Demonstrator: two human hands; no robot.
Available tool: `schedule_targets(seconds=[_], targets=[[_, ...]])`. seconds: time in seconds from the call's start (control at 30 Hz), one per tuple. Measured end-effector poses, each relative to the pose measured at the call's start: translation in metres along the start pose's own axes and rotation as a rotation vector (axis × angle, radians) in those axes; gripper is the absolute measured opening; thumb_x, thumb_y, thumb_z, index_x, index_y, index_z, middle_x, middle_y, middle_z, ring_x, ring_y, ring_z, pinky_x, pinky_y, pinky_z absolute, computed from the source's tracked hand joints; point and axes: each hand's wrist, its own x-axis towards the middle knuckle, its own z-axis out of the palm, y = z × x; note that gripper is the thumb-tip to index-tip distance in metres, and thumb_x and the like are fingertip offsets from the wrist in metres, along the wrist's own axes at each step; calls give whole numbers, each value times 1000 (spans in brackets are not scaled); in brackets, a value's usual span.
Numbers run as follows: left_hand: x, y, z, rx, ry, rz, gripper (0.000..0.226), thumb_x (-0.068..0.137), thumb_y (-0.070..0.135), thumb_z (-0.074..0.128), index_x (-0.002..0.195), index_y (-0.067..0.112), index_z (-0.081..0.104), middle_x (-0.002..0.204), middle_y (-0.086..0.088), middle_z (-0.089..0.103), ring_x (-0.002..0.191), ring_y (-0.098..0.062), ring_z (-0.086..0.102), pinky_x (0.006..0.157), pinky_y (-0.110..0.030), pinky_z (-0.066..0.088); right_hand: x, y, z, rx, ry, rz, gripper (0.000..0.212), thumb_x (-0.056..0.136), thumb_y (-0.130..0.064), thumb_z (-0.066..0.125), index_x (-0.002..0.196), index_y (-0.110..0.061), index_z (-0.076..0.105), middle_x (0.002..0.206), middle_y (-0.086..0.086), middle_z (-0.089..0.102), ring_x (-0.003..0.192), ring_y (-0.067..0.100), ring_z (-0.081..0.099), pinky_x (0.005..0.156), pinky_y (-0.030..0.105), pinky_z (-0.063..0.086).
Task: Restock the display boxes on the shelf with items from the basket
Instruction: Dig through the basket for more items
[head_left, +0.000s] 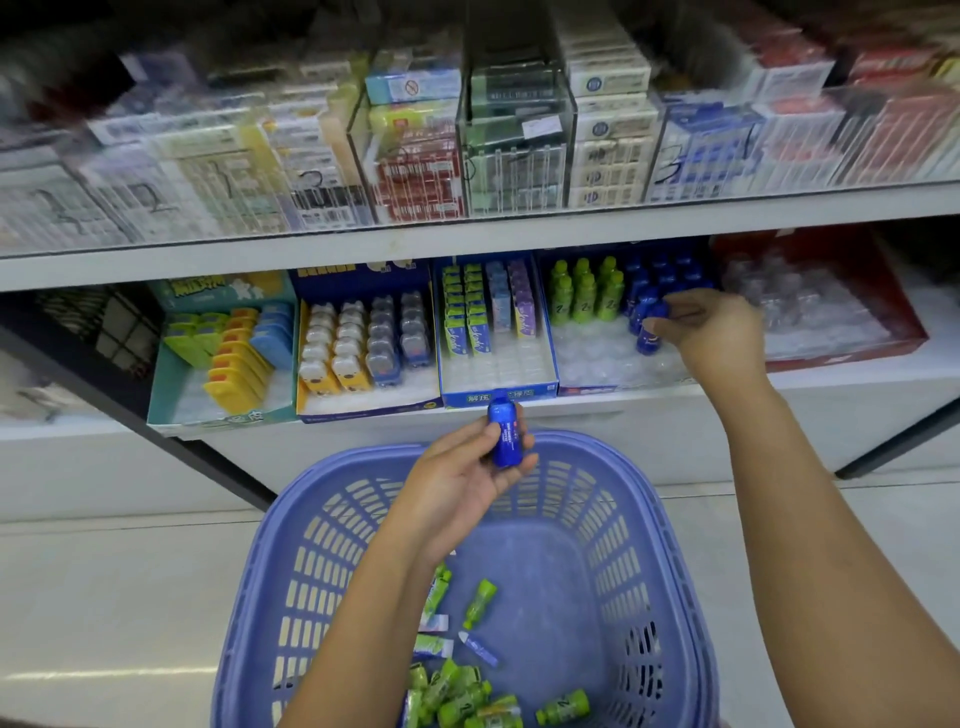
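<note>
I see my left hand over the purple basket, gripping a small blue bottle with its cap pointing toward the shelf. My right hand reaches into the display box that holds green and blue bottles. Its fingers pinch a second blue bottle at the front of the blue row. Green bottles and a few tubes lie loose on the basket floor.
</note>
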Motion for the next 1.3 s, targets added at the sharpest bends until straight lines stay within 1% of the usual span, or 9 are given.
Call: schedule_targets(seconds=[0.1,0.27,0.33,0.5,0.77,0.87,1.0,1.13,1.3], targets=[[-3,-1,-1,140,60,124,27,86,3,56,112,-1,60,95,-8,70,89,-16,67,86,-29,56,-22,-24,4,85,30,-56,22,80,-23,73,97,-10,68,83,7,65,72,17,59,70,27,48],[-7,0,3,602,265,417,29,78,-1,71,99,17,63,95,5,70,87,-2,66,79,-16,52,-75,-81,29,345,-705,-9,10,80,-24,72,90,-20,70,72,-1,70,60,7,65,63,20,56],[-9,-2,6,618,321,504,30,76,-2,74,97,16,62,94,4,69,86,-3,66,75,-15,52,-88,-90,38,365,-775,-3,13,77,-22,75,89,-18,71,71,-1,70,62,7,66,65,20,56],[-10,2,5,672,315,521,27,79,5,73,98,21,62,98,5,69,89,-4,66,76,-15,52,-93,-92,44,404,-662,-12,7,73,-13,79,76,-15,72,62,-1,69,58,5,64,59,15,52],[-5,1,4,716,235,511,26,87,11,66,107,28,64,102,11,72,95,-1,66,77,-10,49,-85,-96,30,393,-607,-59,11,71,-12,80,79,-16,73,74,5,72,66,10,67,70,22,58],[7,-2,6,1070,187,493,38,92,21,60,130,23,53,129,7,59,117,0,54,98,-13,41,-66,-86,14,335,-314,-74,15,73,-15,79,87,-18,73,74,3,71,61,5,61,69,21,53],[24,-4,9,1634,28,516,56,97,24,51,148,17,29,154,2,29,144,-12,18,112,-15,11,-29,-47,-28,69,148,-89,30,78,-22,74,104,-9,72,87,9,72,75,11,63,74,20,47],[36,-10,6,1914,-55,493,69,97,27,48,152,14,9,160,0,7,147,-14,2,116,-20,-4,-9,-10,-32,-101,163,-108,30,81,-17,71,108,-2,69,99,17,71,87,25,67,77,21,45],[39,-9,0,1892,-76,497,70,96,26,49,152,17,8,160,3,5,147,-11,0,116,-18,-3,0,11,-22,-80,96,-111,30,82,-12,71,108,1,68,103,21,70,93,32,66,89,41,51]])
